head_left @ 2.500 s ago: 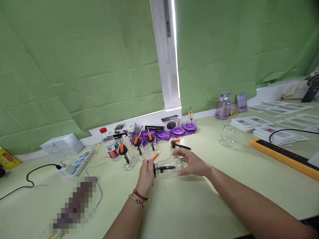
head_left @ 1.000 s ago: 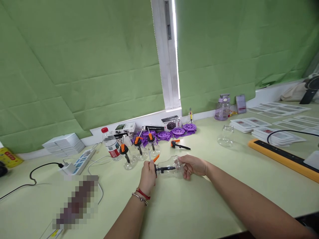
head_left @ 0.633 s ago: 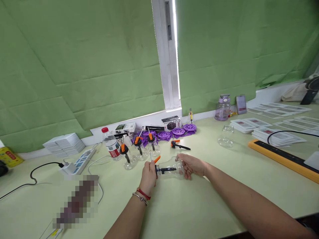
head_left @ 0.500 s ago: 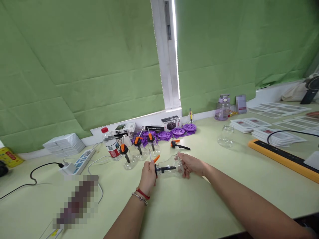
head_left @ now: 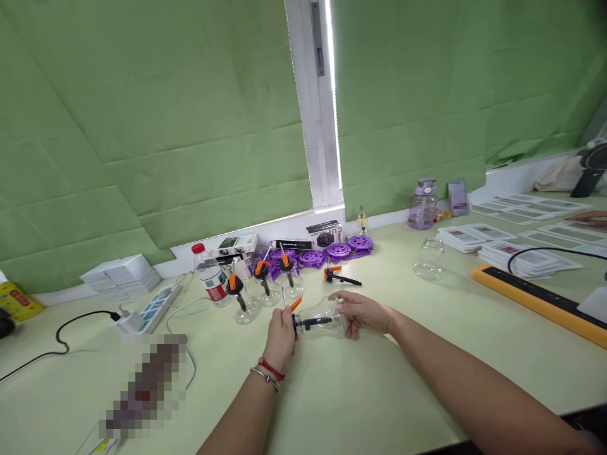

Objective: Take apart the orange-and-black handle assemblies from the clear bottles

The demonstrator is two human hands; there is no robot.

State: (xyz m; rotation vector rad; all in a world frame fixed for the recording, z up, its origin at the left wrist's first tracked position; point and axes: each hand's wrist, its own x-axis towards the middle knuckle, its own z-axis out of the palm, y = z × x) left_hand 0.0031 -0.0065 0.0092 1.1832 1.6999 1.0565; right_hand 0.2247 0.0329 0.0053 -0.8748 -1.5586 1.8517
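The place looks like a small assembly or packing workroom. A long pale-green counter (head_left: 332, 398) carries goods in multiples: clear rounded bottles with black-and-orange tops (head_left: 261, 270), flat purple openwork pieces (head_left: 338, 251) and printed cardboard boxes (head_left: 243, 242) toward its back edge, stacked white printed cards (head_left: 459, 236) toward its right end. Green sheeting (head_left: 199, 126) hangs beside a white window frame (head_left: 317, 107); a white power strip (head_left: 157, 304) lies leftward.

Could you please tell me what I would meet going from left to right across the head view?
Yellow packet, white power strip, red-capped bottle, left hand, held clear jar, right hand, another clear jar, orange-and-black bar.
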